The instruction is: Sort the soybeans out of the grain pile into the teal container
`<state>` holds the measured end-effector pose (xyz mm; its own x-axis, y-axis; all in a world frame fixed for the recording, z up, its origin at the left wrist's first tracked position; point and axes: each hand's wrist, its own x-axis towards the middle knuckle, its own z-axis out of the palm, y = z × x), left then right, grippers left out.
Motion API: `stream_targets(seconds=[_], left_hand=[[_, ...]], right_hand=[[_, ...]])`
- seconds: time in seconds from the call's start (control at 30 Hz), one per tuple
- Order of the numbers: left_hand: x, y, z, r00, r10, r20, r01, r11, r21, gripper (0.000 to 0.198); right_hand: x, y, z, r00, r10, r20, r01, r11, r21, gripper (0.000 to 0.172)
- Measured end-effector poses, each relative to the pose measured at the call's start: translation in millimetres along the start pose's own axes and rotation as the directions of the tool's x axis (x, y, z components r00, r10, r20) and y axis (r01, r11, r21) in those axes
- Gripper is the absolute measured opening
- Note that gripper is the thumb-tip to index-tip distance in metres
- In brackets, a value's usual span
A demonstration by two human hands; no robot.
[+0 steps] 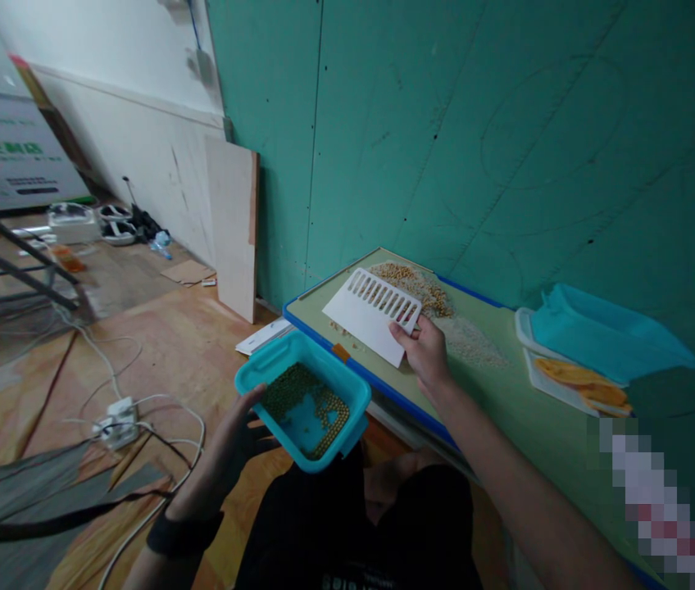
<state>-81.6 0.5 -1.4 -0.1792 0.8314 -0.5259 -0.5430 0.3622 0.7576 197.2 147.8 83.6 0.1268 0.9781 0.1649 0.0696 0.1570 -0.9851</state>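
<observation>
My left hand (230, 442) grips the left side of a turquoise plastic box (356, 393), its thumb over the rim. Inside lie green beans (289, 392) to the left and yellow soybeans (333, 414) to the right. The box is tilted at the table's near edge, above my lap. My right hand (427, 354) pinches the right end of a white slotted scoop (360, 321), held over the low table (483, 401). Behind the scoop, more soybeans (402, 277) sit mixed with a pale grain pile (474, 342) that spreads rightward. The scoop covers part of that pile.
A turquoise scoop-shaped tray (606, 328) and orange cloth (581, 383) rest on white lids on the table's right. A green wall (433, 147) rises behind. A power strip (119, 422) with cables lies on the floor left; a board (233, 229) leans on the wall.
</observation>
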Motion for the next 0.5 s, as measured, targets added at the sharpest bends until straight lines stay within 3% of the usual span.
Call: stream_targets(seconds=[0.3, 0.5], left_hand=[[-12.1, 3.5, 10.1, 1.0, 0.003, -0.009, -0.003, 1.0, 0.005, 0.052], [-12.0, 3.5, 13.3, 0.999, 0.013, -0.051, -0.012, 1.0, 0.023, 0.033]], right_hand=[[2.2, 4.0, 3.3, 0.999, 0.0, 0.032, 0.001, 0.999, -0.04, 0.049], [-0.5, 2.2, 6.7, 0.999, 0.004, 0.05, -0.004, 1.0, -0.011, 0.049]])
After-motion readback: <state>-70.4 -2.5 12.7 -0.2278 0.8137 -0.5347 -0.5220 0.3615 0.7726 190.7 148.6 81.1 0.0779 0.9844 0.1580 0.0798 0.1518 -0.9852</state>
